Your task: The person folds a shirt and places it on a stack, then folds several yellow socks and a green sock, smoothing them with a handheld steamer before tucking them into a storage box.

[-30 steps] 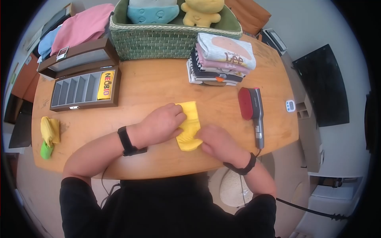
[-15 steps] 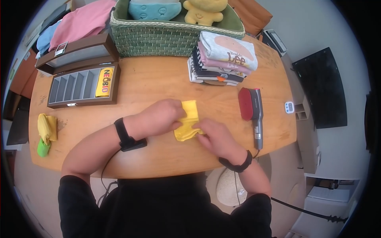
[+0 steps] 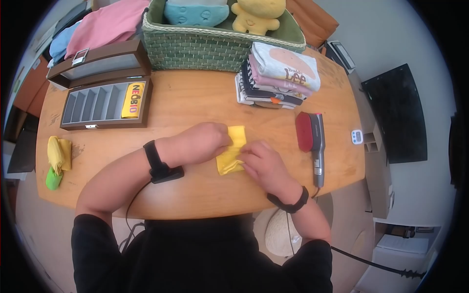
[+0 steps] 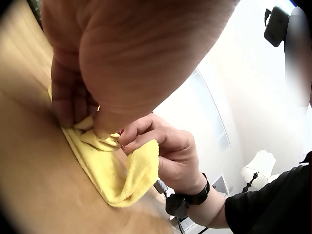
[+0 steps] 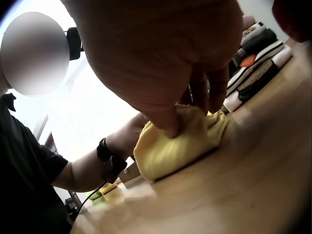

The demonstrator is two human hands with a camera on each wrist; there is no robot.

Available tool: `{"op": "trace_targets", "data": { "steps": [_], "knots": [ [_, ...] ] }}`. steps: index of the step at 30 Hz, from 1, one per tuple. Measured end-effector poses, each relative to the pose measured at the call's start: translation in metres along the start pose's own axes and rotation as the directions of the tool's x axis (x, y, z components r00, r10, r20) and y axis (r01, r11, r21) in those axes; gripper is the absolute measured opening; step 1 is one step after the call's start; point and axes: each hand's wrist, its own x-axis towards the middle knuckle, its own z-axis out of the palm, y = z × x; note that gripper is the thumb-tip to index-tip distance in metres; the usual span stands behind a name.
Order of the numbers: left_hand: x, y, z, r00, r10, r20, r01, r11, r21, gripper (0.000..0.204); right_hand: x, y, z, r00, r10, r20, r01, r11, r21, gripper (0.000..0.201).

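Observation:
A yellow sock [image 3: 227, 162] lies on the wooden table in front of the person, its lower part folded up. On its left side, my left hand [image 3: 205, 140] pinches the fabric between thumb and fingers, as the left wrist view shows a gathered fold [image 4: 97, 139] there. From the right, my right hand [image 3: 265, 163] grips the folded part with thumb and fingertips. One end of the sock [image 5: 170, 151] curves up off the table below the right thumb. The left fingertips are partly hidden behind that hand in the head view.
At the back left stands an open brown compartment box [image 3: 148, 105] holding a rolled yellow NEOBIO piece [image 3: 133, 100]. Yellow and green socks [image 3: 58, 156] lie far left. Behind are a green basket [image 3: 195, 51] with plush toys and folded shirts [image 3: 273, 80]. A red-and-grey handheld brush [image 3: 305, 132] lies right.
The sock's lower part has been folded upward, so it looks shorter. My right hand has moved up and slightly left with it, while the left hand stays by the left side.

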Motion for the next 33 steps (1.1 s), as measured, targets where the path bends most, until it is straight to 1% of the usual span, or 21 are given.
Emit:
{"op": "trace_targets", "data": {
  "steps": [4,6,7,9,10,12,13,15,16,18,19,21,22,24,25,27,30,33],
  "knots": [
    [0.0,-0.002,0.001,1.0,0.015,0.001,-0.015,1.0,-0.019,0.017,-0.001,0.002,0.001,1.0,-0.009,-0.011,0.009,1.0,0.009,0.025],
    [-0.002,0.001,0.005,0.999,0.023,-0.047,-0.022,1.0,0.013,0.017,-0.001,0.0,0.0,1.0,-0.017,-0.011,0.017,1.0,0.014,0.026],
    [-0.002,0.002,0.007,0.999,0.023,-0.047,-0.022,1.0,0.012,0.017,0.0,-0.001,-0.001,1.0,-0.017,-0.011,0.017,1.0,0.014,0.026],
    [0.0,0.004,0.01,0.998,-0.056,-0.035,0.058,0.997,0.056,0.016,0.003,-0.003,-0.002,0.999,-0.028,-0.022,0.028,1.0,0.0,0.026],
    [-0.001,0.003,0.01,0.998,-0.055,-0.036,0.057,0.997,0.056,0.016,0.004,-0.004,-0.001,0.999,-0.028,-0.022,0.028,1.0,-0.001,0.026],
    [0.001,0.003,0.007,0.989,-0.075,-0.124,0.068,0.996,-0.056,0.016,0.005,-0.005,0.002,0.999,0.034,-0.02,-0.033,0.999,0.022,0.025],
    [0.001,0.005,0.004,0.99,-0.072,-0.123,0.066,0.996,-0.054,0.016,0.005,-0.004,0.002,0.999,0.034,-0.022,-0.034,0.999,0.021,0.025],
    [0.0,0.009,-0.002,0.962,-0.259,-0.087,0.235,0.947,-0.221,0.017,0.006,-0.005,0.004,0.998,0.063,0.0,-0.063,0.997,-0.034,0.025],
    [0.0,0.008,-0.003,0.962,-0.259,-0.087,0.235,0.947,-0.221,0.017,0.006,-0.006,0.004,0.998,0.063,0.0,-0.062,0.997,-0.034,0.025],
    [0.002,0.003,-0.006,0.948,-0.315,-0.05,0.286,0.909,-0.303,0.018,0.008,-0.009,0.003,0.996,0.086,0.016,-0.084,0.992,-0.093,0.024],
    [0.001,0.0,-0.004,0.948,-0.315,-0.051,0.286,0.909,-0.303,0.018,0.008,-0.008,0.003,0.996,0.086,0.016,-0.084,0.992,-0.093,0.024],
    [0.001,-0.002,-0.001,0.966,-0.201,-0.161,0.15,0.946,-0.287,0.017,0.008,-0.006,0.005,0.993,0.119,0.006,-0.117,0.986,-0.114,0.022],
    [0.0,0.001,-0.002,0.966,-0.202,-0.161,0.15,0.946,-0.287,0.017,0.008,-0.006,0.005,0.993,0.119,0.006,-0.118,0.986,-0.114,0.022],
    [-0.002,0.007,-0.006,0.983,-0.169,-0.073,0.148,0.962,-0.231,0.018,0.008,-0.006,0.005,0.989,0.144,0.034,-0.139,0.984,-0.112,0.018],
    [-0.004,0.005,-0.003,0.983,-0.17,-0.073,0.149,0.961,-0.232,0.018,0.008,-0.006,0.006,0.989,0.144,0.036,-0.139,0.984,-0.112,0.018],
    [-0.005,0.002,0.002,0.993,-0.052,-0.11,0.037,0.99,-0.138,0.02,0.008,-0.005,0.007,0.995,0.097,-0.011,-0.097,0.991,-0.09,0.015],
    [-0.005,0.004,0.005,0.991,-0.067,-0.116,0.054,0.992,-0.114,0.02,0.009,-0.006,0.008,0.994,0.092,-0.051,-0.096,0.992,-0.086,0.014],
    [-0.005,0.004,0.008,0.984,-0.086,-0.153,0.071,0.992,-0.102,0.018,0.009,-0.007,0.007,0.995,0.093,-0.034,-0.096,0.992,-0.086,0.015]
  ]
}}
